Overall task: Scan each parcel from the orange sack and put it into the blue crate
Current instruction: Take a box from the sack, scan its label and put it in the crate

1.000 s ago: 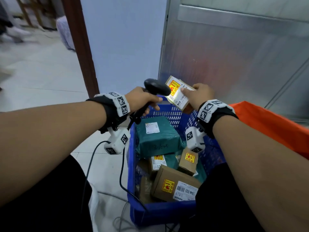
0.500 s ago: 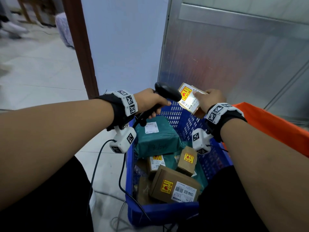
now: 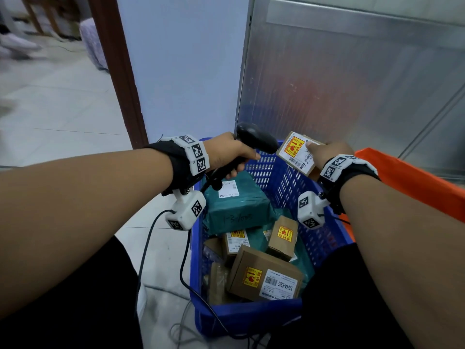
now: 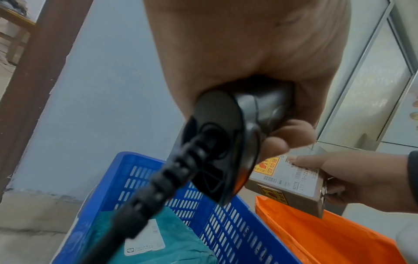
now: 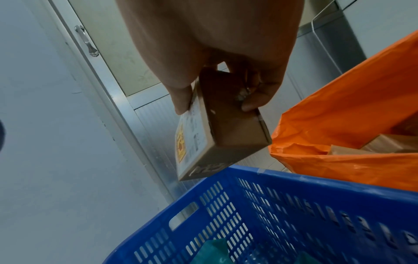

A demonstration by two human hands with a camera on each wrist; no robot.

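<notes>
My left hand (image 3: 230, 153) grips a black corded barcode scanner (image 3: 256, 138) above the far end of the blue crate (image 3: 324, 245). Its head points right at a small cardboard parcel (image 3: 298, 152) with a white label and a yellow-red sticker. My right hand (image 3: 327, 153) holds that parcel by its sides, thumb on the label, over the crate's far right corner. In the right wrist view the parcel (image 5: 224, 128) hangs just above the crate rim (image 5: 316, 178). The orange sack (image 3: 412, 177) lies right of the crate; more boxes show inside the sack (image 5: 339, 125).
The crate holds a large teal parcel (image 3: 236, 205) and several cardboard boxes (image 3: 266, 275). The scanner cable (image 3: 186, 248) runs down the crate's left side to the floor. A metal panel (image 3: 352, 84) and a pale wall (image 3: 183, 66) stand right behind.
Both hands, with the scanner and the parcel, have shifted slightly right in the view; the parcel's label stays turned toward the scanner head.
</notes>
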